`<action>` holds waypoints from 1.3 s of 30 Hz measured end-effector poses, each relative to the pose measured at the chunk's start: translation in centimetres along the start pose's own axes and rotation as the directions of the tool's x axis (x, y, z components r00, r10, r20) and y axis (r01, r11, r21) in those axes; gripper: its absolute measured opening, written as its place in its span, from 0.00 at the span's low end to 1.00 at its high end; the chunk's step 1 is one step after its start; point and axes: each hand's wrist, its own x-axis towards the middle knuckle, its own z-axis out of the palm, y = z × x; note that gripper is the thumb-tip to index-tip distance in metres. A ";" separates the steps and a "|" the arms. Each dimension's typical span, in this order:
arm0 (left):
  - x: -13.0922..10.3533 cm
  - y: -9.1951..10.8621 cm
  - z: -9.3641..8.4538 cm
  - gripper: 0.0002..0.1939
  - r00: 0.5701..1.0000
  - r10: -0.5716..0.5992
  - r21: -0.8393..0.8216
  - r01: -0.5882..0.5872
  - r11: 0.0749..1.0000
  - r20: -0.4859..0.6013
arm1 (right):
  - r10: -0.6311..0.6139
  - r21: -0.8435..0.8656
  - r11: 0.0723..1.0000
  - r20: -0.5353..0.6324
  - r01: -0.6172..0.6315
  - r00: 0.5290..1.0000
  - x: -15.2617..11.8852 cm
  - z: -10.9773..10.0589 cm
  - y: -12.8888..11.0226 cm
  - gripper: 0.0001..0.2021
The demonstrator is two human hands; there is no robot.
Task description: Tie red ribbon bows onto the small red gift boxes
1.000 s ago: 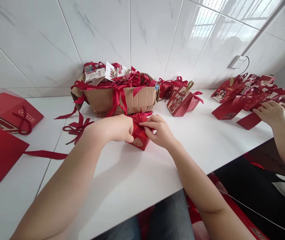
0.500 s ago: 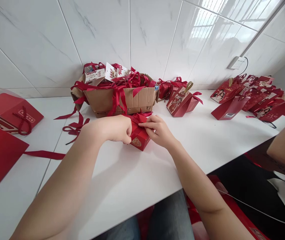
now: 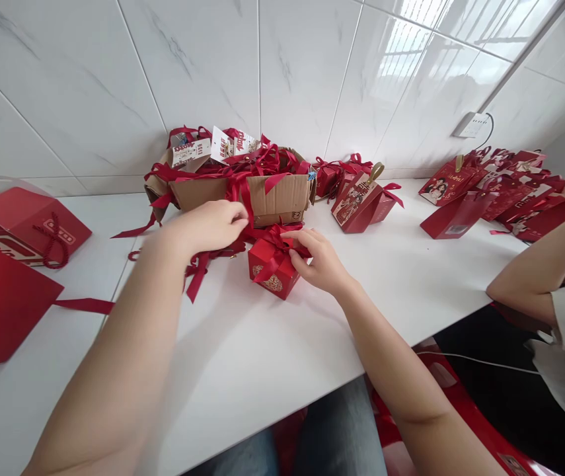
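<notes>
A small red gift box [image 3: 275, 268] with a gold pattern on its front face stands on the white table. A dark red ribbon [image 3: 278, 239] is gathered on its top, with one tail hanging down the front. My right hand [image 3: 318, 260] holds the ribbon at the box's right side, thumb and fingers closed around it. My left hand [image 3: 215, 225] is off the box, in front of the cardboard carton [image 3: 279, 201]. Its fingers are curled together, and what they hold, if anything, is hidden. Loose ribbon pieces [image 3: 197, 271] lie below that hand.
The carton overflows with ribbons and white tags. Several red gift boxes [image 3: 356, 201] stand right of it, with a larger group [image 3: 515, 192] farther right. Big red boxes [image 3: 29, 221] are at left. A co-worker's bent arm [image 3: 544, 264] is at right.
My left hand has left the box and moved up and left toward the carton. The box's front and ribbon tail now show. At right, the co-worker's arm has shifted up.
</notes>
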 end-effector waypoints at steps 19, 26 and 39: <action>-2.6 5.1 -0.3 0.15 0.871 -0.028 -0.002 0.034 0.999 0.491 | -0.067 -0.005 0.998 -0.039 0.067 0.997 0.0 -0.2 0.5 0.13; -3.6 5.4 -0.8 0.13 0.820 0.101 -0.056 -0.085 0.995 0.563 | -0.101 0.031 0.994 -0.018 0.102 0.995 -0.1 -0.6 0.3 0.15; 0.5 1.0 0.6 0.17 0.981 0.137 -0.205 -0.108 0.973 0.137 | 0.000 0.032 0.999 -0.046 0.002 0.999 0.0 -1.8 0.8 0.22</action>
